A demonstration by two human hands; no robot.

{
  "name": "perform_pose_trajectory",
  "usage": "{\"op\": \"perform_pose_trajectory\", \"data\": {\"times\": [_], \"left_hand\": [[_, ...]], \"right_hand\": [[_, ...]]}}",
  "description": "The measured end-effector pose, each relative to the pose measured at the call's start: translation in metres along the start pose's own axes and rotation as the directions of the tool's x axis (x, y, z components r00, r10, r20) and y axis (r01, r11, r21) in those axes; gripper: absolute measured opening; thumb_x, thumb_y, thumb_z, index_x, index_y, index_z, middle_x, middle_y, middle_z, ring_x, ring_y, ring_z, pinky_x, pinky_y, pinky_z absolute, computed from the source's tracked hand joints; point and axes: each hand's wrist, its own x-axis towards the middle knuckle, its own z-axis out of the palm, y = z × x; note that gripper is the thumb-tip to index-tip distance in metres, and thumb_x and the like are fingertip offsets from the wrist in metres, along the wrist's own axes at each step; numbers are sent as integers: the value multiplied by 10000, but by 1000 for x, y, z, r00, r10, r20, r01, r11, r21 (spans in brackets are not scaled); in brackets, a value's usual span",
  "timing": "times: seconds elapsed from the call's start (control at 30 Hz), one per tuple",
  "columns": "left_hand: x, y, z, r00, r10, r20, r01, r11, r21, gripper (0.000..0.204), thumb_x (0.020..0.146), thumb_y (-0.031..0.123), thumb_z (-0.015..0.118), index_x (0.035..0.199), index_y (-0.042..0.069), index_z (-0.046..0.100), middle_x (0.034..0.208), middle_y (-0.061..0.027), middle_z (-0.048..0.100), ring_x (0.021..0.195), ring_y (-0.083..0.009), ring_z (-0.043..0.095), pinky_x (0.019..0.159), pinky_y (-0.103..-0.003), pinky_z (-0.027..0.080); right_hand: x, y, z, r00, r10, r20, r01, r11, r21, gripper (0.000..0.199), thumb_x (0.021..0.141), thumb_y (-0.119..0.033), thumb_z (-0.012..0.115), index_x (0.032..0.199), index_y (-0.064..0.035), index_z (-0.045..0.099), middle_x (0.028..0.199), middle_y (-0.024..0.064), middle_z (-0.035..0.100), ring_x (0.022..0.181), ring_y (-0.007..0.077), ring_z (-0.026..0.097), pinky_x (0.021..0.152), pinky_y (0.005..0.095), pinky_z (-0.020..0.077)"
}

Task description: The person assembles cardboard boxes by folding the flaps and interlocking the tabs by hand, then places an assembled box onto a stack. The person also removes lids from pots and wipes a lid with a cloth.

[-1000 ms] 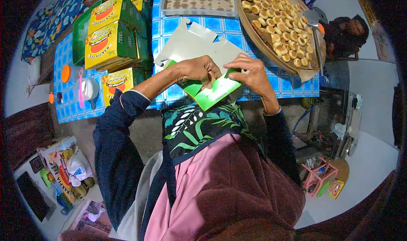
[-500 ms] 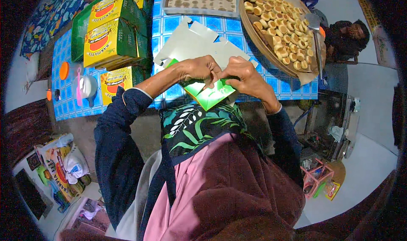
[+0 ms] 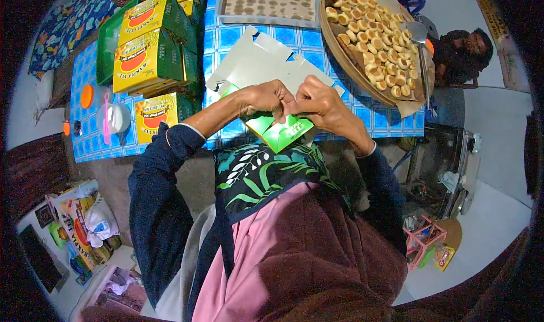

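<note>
A partly folded cardboard box blank lies at the table's near edge, its plain grey inside (image 3: 263, 58) spread away from me and its green printed side (image 3: 280, 135) bent up toward me. My left hand (image 3: 266, 99) is closed on the green flap, fingers curled down over it. Beside it, my right hand (image 3: 324, 104) grips the same flap near its right corner, thumb and fingers pinched together. The two hands almost touch. Their fingers hide the fold between them.
Finished yellow and green boxes (image 3: 139, 61) are stacked at the left, near a green tray (image 3: 106, 44). A round woven tray (image 3: 334, 50) of small round pastries stands right, with a spatula (image 3: 418, 33) on it. A white tray (image 3: 269, 20) lies at the back; a white jar (image 3: 118, 118) stands left.
My right hand has turned and shifted slightly right along the flap. More of the green panel shows between the hands. My left hand stays nearly in place.
</note>
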Motion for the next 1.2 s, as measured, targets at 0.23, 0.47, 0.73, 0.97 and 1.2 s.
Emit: {"op": "perform_pose_trajectory", "data": {"times": [0.23,0.47,0.73,0.97,1.2], "left_hand": [[5,-17,-4,999,36,35,-34,999,-38,257,554,-142,650,794,-51,668,657,-73,646,577,-124,599,490,-249,473],[-1,-4,-4,980,81,183,-99,990,96,254,631,-102,679,871,-19,669,787,-53,678,664,-107,617,606,-231,483],[13,-16,-17,896,-76,438,161,974,-161,149,804,-37,621,951,-51,639,829,-137,680,707,-213,681,629,-317,572],[40,-8,-15,725,-174,666,293,953,-70,175,813,-30,625,981,-76,607,846,-184,674,738,-248,683,653,-366,581],[45,-17,2,771,-210,601,354,926,-130,140,762,-7,642,891,-60,637,741,-164,673,629,-236,679,569,-353,573]], "right_hand": [[-1,-5,7,1000,-6,24,4,995,96,197,628,-28,722,797,-76,634,693,50,501,715,245,498,596,347,420],[-4,-6,7,998,14,-65,-8,995,97,241,581,2,726,778,-41,594,705,71,525,726,277,512,604,372,426],[-3,-29,15,992,-102,-81,111,986,121,141,665,-5,692,756,-27,587,698,64,529,670,255,485,606,354,389],[-7,-29,12,982,-132,-134,154,972,177,162,672,-50,723,788,-24,613,720,85,551,683,271,502,624,365,403],[-15,-38,1,995,22,-94,-7,987,158,162,684,-77,729,792,-12,628,733,96,567,709,281,523,662,361,420]]}}
